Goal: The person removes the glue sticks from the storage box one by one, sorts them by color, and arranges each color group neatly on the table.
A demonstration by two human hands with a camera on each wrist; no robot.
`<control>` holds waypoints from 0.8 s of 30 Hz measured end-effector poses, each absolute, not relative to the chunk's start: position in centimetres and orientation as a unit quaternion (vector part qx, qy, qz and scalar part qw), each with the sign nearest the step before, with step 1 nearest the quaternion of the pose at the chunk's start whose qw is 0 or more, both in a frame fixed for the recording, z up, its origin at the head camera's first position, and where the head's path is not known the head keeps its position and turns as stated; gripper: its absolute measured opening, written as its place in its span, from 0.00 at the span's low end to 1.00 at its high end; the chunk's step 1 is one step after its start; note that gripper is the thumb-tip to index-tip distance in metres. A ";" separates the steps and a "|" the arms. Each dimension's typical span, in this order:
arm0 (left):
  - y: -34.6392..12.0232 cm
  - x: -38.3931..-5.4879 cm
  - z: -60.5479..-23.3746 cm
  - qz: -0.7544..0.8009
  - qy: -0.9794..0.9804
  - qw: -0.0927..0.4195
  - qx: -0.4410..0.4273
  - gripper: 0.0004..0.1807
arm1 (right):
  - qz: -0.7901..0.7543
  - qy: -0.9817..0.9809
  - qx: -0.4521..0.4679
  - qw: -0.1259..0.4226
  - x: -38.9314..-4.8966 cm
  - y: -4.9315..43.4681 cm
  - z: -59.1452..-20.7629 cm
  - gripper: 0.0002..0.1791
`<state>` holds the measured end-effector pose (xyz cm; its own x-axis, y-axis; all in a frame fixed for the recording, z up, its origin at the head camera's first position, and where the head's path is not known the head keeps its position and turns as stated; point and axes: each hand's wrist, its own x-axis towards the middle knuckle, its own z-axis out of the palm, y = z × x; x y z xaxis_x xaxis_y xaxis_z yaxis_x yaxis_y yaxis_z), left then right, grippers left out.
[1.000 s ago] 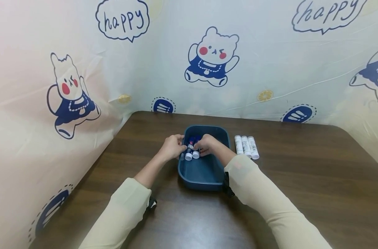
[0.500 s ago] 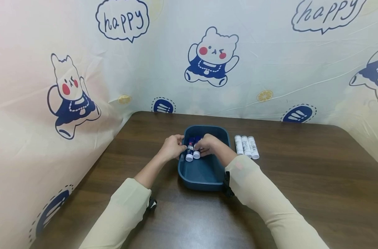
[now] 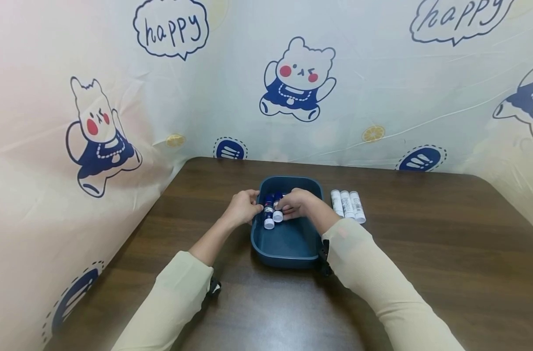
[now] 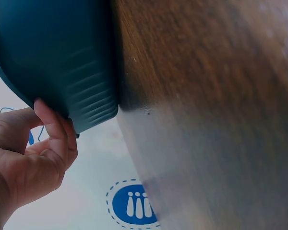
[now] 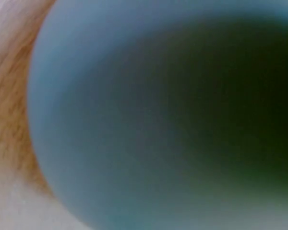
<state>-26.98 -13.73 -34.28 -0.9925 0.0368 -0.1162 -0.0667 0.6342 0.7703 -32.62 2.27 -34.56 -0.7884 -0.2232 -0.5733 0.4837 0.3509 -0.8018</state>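
A dark blue rectangular bin (image 3: 288, 246) stands on the table. Pinching its left rim between thumb and fingers is my left hand (image 3: 243, 208), whose grip on the bin's outer wall (image 4: 89, 86) shows in the left wrist view. Inside, along the left wall, lies a blue-labelled glue stick (image 3: 268, 214) with a white end. Beside it is a second glue stick (image 3: 278, 215), pinched by my right hand (image 3: 296, 202), which hides part of it. The right wrist view is filled by a blurred blue-grey surface, so no fingers show there.
Three white tubes (image 3: 347, 205) lie side by side on the table to the right of the bin. The brown wooden table (image 3: 424, 263) reaches back to a patterned cloth backdrop (image 3: 371, 87).
In the bin, the left glue stick has slid slightly toward me. My right hand and forearm have shifted a little to the right. The left hand stays on the rim.
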 end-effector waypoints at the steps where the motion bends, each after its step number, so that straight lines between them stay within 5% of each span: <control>1: -13.7 -27.0 -34.3 0.428 0.902 0.061 -0.008 0.27 | -0.564 0.757 0.088 0.316 -32.6 2.3 -34.5 0.27; 14: -13.7 -27.1 -34.2 0.429 0.902 0.055 -0.006 0.27 | -0.585 0.742 0.044 0.325 -32.3 3.2 -33.2 0.21; 24: -13.6 -27.0 -34.4 0.428 0.903 0.048 -0.011 0.27 | -0.597 0.733 0.004 0.325 -31.6 4.5 -32.0 0.29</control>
<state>-27.03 -13.62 -34.39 -0.9952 0.0219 -0.0958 -0.0603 0.6342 0.7708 -31.55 4.52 -31.97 -0.7889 -0.3820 -0.4814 0.3941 0.2864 -0.8733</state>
